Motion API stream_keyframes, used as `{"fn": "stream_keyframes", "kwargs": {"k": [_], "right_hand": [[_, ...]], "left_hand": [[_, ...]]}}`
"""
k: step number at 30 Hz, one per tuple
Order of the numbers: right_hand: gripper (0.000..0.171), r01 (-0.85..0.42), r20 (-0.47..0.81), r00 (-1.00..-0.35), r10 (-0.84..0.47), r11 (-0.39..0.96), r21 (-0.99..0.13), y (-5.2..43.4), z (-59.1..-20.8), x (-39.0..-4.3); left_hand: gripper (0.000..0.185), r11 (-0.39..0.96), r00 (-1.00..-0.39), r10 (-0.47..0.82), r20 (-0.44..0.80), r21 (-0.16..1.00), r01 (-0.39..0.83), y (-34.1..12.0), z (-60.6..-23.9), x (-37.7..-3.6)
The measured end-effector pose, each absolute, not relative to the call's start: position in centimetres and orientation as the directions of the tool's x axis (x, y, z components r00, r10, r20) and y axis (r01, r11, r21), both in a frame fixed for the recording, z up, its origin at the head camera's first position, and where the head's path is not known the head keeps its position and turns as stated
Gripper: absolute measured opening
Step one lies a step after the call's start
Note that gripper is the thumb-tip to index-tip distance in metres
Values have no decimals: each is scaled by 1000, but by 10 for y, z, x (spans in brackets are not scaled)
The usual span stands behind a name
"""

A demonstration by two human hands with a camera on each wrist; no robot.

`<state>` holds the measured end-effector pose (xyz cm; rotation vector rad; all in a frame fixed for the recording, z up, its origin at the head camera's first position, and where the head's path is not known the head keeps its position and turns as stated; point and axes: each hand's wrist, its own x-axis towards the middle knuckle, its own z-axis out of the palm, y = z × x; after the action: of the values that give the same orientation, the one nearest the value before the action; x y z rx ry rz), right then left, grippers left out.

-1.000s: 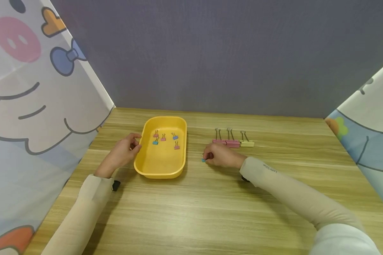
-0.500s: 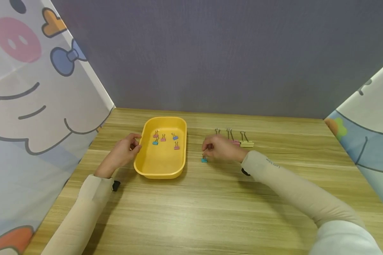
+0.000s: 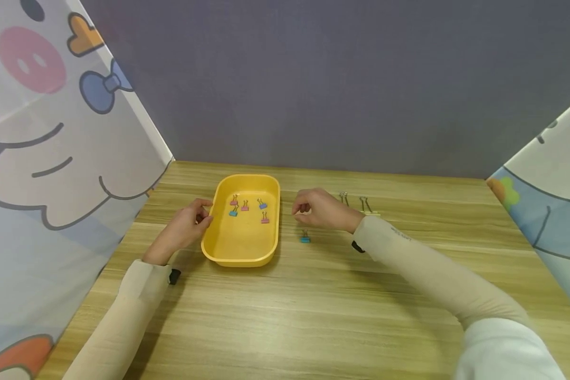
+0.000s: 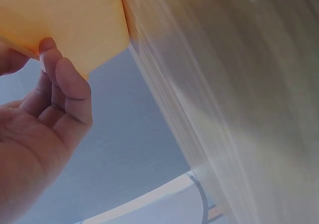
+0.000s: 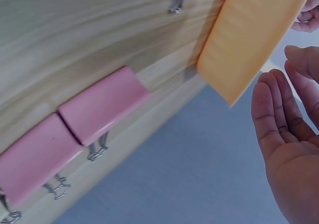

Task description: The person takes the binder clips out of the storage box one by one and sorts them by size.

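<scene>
My left hand [image 3: 184, 228] holds the left rim of a yellow tray [image 3: 239, 262]; in the left wrist view its fingers [image 4: 70, 77] meet the tray's outer wall. Several small pink and blue binder clips lie in the tray, among them a pink one [image 3: 264, 220]. My right hand [image 3: 324, 210] hovers over the table right of the tray, fingers loosely bent, nothing between them. Just below it a small blue binder clip [image 3: 305, 239] stands on the table, handles up. Behind the hand are two large pink binder clips [image 5: 104, 104], mostly hidden in the head view.
A large yellow binder clip [image 3: 370, 212] stands by the pink ones, partly behind the right wrist. The wooden table [image 3: 275, 316] ends at a grey back wall [image 3: 313, 84]. Cartoon-printed cloths [image 3: 43, 211] flank both sides.
My right hand let go of the small blue binder clip, which now stands on the table, and rose up and away from it. The left hand stayed at the tray's rim.
</scene>
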<state>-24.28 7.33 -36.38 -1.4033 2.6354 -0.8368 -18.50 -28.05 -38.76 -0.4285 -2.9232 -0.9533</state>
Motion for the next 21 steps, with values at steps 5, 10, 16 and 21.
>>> {"fn": "stream_keyframes", "kwargs": {"k": [5,10,16,21], "right_hand": [[7,-748,215,-598,-772,441,-495,65,-360,-244],[7,-734,210,-615,-760,454,-506,55,-356,-245],[6,-770,256,-581,-773,419,-482,41,-355,-247],[7,-784,258,-554,-791,392,-480,31,-357,-250]], "left_hand": [[36,768,-960,252,124,577,276,-281,-389,-186],[35,764,-959,252,128,582,279,-282,-389,-185],[35,763,-960,247,130,585,276,-282,-388,-185],[36,761,-961,246,128,588,273,-281,-388,-185]]}}
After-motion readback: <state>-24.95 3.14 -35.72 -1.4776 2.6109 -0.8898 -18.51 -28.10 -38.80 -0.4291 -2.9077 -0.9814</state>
